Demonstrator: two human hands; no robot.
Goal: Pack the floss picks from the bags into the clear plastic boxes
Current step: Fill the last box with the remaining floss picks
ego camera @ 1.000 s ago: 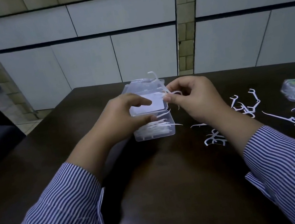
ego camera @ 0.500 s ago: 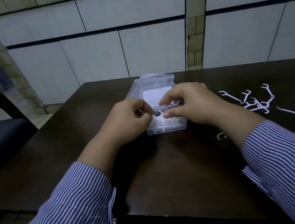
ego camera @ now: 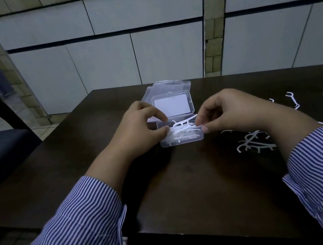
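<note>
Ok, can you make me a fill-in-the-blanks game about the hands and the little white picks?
1. The lid of the clear plastic box is ____.
2. Both hands pinch a bunch of floss picks over the ____.
3. The loose floss picks lie on the table beside the person's ____ arm.
4. The sleeves have blue and white ____.

Missing words: open; box; right; stripes
</note>
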